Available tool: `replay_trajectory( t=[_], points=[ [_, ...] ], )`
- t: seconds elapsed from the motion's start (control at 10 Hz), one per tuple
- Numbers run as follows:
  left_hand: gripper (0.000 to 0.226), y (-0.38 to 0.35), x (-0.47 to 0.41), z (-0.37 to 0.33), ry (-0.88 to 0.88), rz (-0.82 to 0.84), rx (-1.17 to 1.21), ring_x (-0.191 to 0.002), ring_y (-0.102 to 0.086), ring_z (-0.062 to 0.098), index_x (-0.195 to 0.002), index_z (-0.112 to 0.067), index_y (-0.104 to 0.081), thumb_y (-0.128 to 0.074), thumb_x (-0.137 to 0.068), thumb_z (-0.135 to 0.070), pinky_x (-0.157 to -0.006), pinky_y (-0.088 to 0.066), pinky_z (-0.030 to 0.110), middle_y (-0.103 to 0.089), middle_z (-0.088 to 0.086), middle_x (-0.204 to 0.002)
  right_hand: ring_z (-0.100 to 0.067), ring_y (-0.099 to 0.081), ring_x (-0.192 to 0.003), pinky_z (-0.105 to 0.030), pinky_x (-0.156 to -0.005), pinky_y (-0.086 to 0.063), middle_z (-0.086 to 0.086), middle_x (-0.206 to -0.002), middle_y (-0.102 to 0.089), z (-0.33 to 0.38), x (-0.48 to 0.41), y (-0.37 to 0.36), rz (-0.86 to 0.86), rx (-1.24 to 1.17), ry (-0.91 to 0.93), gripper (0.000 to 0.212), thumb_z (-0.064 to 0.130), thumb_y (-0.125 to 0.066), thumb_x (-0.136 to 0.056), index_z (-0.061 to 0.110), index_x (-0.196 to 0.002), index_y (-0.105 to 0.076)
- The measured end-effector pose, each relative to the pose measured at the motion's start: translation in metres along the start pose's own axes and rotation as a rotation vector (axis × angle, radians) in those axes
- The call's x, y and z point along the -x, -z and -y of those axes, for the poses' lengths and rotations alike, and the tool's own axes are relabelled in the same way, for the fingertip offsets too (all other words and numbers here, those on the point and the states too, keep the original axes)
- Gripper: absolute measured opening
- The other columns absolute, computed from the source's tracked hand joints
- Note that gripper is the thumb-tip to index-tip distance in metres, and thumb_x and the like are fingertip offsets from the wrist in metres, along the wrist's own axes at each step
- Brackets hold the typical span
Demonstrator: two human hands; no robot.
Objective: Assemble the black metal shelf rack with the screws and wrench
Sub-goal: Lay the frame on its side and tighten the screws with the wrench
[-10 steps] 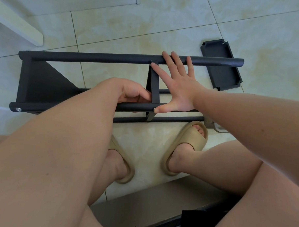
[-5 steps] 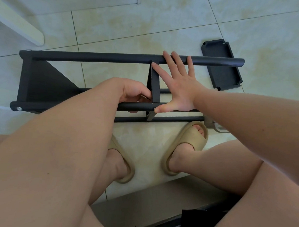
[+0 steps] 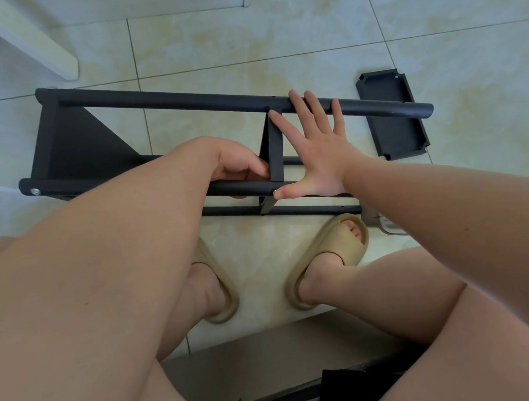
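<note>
Your right hand [image 3: 319, 164] spans the black metal tube shelf rack [image 3: 168, 103], fingers [image 3: 337, 116] spread flat. Left hand [image 3: 240, 168] fingers curl by the cross plate [image 3: 275, 151]; can't tell round what.

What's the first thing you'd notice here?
The black rack lies on the tiled floor, mid-picture. The right hand is spread flat across it, and the left hand curls round the near bar. A loose black panel lies at its right end.
</note>
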State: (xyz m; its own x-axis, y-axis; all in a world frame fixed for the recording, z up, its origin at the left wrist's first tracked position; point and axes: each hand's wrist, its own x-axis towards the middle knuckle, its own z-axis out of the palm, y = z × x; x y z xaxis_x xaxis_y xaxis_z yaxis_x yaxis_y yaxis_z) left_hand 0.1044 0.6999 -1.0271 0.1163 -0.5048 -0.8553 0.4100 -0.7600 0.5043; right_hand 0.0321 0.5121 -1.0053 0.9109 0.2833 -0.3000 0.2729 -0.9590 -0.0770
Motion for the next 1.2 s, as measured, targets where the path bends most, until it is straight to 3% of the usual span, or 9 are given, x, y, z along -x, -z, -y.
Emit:
replay_trajectory(
  t=[0.1,0.3,0.5,0.7,0.9,1.2],
  points=[
    [0.020,0.0016,0.0000,0.0007,-0.012,0.008,0.000,-0.076,-0.057,0.015,-0.097,-0.019,-0.072,-0.054,-0.094,-0.013,-0.068,-0.045,0.029,-0.068,-0.001,-0.083,-0.038,0.021,-0.152,-0.067,-0.117,0.012,-0.015,-0.166,0.022,-0.0001,0.0000,0.0003,0.000,0.005,0.001,0.132,0.102,-0.031,-0.057,0.032,-0.160,0.014],
    [0.022,0.0019,0.0015,0.0007,-0.031,0.027,0.024,-0.072,-0.057,0.015,-0.102,-0.016,-0.068,-0.050,-0.094,-0.008,-0.066,-0.045,0.027,-0.067,0.001,-0.082,-0.038,0.021,-0.152,-0.066,-0.118,0.012,-0.014,-0.166,0.022,0.0001,-0.0002,-0.0002,0.000,0.005,0.000,0.132,0.102,-0.032,-0.057,0.032,-0.160,0.013],
    [0.024,0.0028,-0.0006,0.0020,-0.030,0.006,0.088,-0.083,-0.057,0.019,-0.103,-0.015,-0.068,-0.048,-0.093,-0.007,-0.072,-0.047,0.031,-0.066,0.005,-0.097,-0.037,0.021,-0.152,-0.066,-0.118,0.013,-0.014,-0.166,0.022,-0.0005,-0.0005,-0.0008,-0.007,0.001,0.000,0.132,0.102,-0.033,-0.057,0.032,-0.160,0.012],
    [0.037,0.0007,-0.0048,0.0013,0.011,-0.026,0.077,-0.053,-0.058,0.010,-0.064,-0.022,-0.074,-0.054,-0.095,-0.022,-0.069,-0.048,0.030,-0.063,-0.004,-0.064,-0.038,0.021,-0.152,-0.066,-0.118,0.012,-0.014,-0.166,0.021,-0.0005,-0.0007,-0.0006,-0.005,0.008,0.001,0.132,0.102,-0.033,-0.058,0.032,-0.160,0.012],
    [0.018,-0.0009,-0.0040,0.0006,0.020,-0.016,0.058,-0.054,-0.058,0.009,-0.082,-0.017,-0.069,-0.056,-0.094,-0.019,-0.064,-0.047,0.028,-0.065,-0.003,-0.065,-0.037,0.021,-0.152,-0.066,-0.118,0.012,-0.014,-0.166,0.021,-0.0002,0.0001,-0.0001,-0.003,0.006,0.000,0.132,0.102,-0.033,-0.057,0.032,-0.160,0.012],
    [0.018,0.0005,-0.0012,0.0016,-0.012,0.000,0.050,-0.069,-0.059,0.012,-0.089,-0.019,-0.070,-0.054,-0.094,-0.015,-0.070,-0.047,0.028,-0.068,-0.003,-0.073,-0.038,0.021,-0.152,-0.066,-0.118,0.012,-0.015,-0.166,0.022,0.0004,0.0000,0.0008,0.002,0.011,0.002,0.132,0.102,-0.032,-0.057,0.032,-0.160,0.013]
  ],
)
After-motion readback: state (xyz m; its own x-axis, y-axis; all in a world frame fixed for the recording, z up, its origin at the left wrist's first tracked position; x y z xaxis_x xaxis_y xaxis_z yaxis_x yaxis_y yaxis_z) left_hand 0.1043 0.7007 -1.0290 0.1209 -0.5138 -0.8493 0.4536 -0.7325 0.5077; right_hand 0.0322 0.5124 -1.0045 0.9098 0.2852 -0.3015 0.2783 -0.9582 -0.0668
